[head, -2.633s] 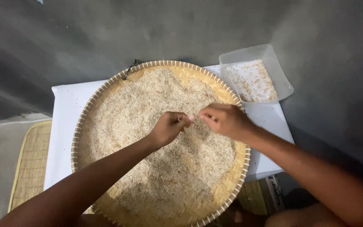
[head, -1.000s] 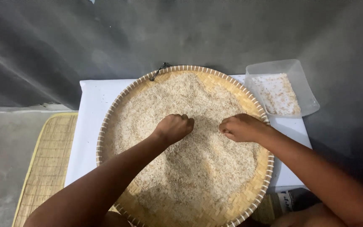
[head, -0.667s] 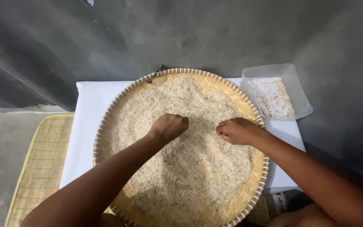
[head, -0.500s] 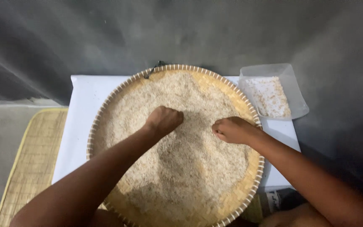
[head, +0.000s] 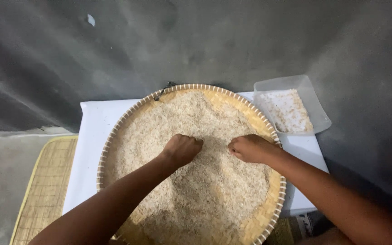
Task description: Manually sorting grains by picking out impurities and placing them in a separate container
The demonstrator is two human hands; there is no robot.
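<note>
Dark grey wall (head: 232, 41) fills the upper half of the view; below it stands a low white table (head: 89, 149), with a woven straw mat (head: 46, 190) on the floor to its left.

Packages and labels: a clear, rectangular plastic tub (head: 316, 109) rests at the table's far right corner, just beside the tray rim, with a thin layer of pale grain inside. No label is legible on it. A scrap of printed paper (head: 305, 222) shows at the lower right edge, too small to read.

A round woven bamboo tray (head: 259, 113) covers most of the table, and a wide bed of pale rice (head: 196, 122) lies spread across it. Being round, the tray has no long axis; a small dark loop on its rim points toward the wall.

Left hand (head: 182, 149): curled into a loose fist, knuckles up, pressed into the rice near the tray centre. Whether it grips grain cannot be told.

Right hand (head: 249, 148): fingers curled and drawn together, fingertips touching the rice, near the left hand but apart from it.

Change from half a second earlier: the left hand sits lower and nearer the right hand; tray and tub positions match.
</note>
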